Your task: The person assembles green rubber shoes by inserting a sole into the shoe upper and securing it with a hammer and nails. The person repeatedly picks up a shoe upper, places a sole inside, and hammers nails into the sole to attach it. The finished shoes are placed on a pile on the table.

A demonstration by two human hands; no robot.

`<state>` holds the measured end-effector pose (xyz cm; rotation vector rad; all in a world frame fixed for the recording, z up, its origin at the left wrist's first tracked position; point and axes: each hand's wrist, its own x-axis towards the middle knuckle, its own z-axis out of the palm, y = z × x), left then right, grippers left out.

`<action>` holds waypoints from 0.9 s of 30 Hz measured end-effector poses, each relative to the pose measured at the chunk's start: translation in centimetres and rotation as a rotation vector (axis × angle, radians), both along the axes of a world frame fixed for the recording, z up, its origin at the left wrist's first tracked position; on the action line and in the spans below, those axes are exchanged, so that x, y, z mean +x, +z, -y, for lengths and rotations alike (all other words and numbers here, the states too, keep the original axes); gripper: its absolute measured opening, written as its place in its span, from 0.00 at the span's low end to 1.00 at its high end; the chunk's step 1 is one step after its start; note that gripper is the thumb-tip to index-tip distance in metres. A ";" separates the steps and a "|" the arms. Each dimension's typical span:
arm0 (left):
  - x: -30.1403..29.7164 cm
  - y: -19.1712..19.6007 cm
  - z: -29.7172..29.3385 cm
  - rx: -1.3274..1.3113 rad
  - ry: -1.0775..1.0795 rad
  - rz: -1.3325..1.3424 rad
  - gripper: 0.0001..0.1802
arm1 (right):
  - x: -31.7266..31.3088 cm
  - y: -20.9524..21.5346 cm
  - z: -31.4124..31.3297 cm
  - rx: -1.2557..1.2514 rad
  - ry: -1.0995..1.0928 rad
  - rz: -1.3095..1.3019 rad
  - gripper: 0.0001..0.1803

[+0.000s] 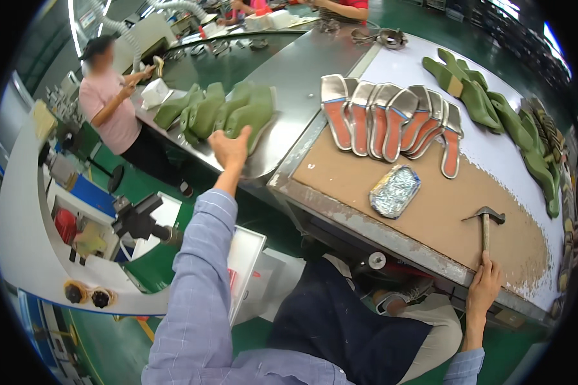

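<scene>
At the near edge of the metal worktop, my left hand (230,149) reaches out with fingers and thumb around the near end of a green shoe last (253,112). More green shoe lasts (205,109) stand in a cluster just to its left. My right hand (487,282) is closed on the wooden handle of a hammer (488,224), whose head rests over the brown board at the right. Between my hands lie several silver-edged sandal soles (385,119) with reddish-orange insoles, overlapping in a row. A foil-wrapped block (395,191) sits nearer to me on the board.
The bench has a worn metal edge (366,221). Green lasts (469,96) line its far right side. A metal worktop (295,96) adjoins it on the left. A person in a pink shirt (109,102) stands at the left, and a curved white machine (19,212) is beside me.
</scene>
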<state>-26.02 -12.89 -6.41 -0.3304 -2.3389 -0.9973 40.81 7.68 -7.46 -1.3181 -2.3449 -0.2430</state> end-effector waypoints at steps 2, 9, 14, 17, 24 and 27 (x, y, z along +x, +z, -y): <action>-2.1 0.4 1.0 0.014 0.047 0.049 0.41 | -0.7 -0.2 0.1 0.008 0.015 -0.040 0.21; 1.7 1.4 -5.7 -0.292 -0.294 -0.293 0.26 | -1.7 0.9 1.0 -0.008 -0.035 -0.023 0.21; 11.0 0.4 -17.4 -0.339 -0.407 0.370 0.29 | -1.2 1.5 1.0 0.034 -0.027 0.000 0.20; 9.4 -3.4 -18.5 0.079 -0.461 0.350 0.29 | -1.5 2.0 0.6 0.032 0.047 -0.022 0.22; 8.5 -1.9 -14.6 0.124 -0.687 0.277 0.15 | -2.5 7.4 -6.8 -0.323 0.074 -0.201 0.21; 10.5 -0.8 -13.5 0.350 -0.777 0.547 0.15 | -6.2 6.2 -16.8 -0.326 0.147 -0.392 0.25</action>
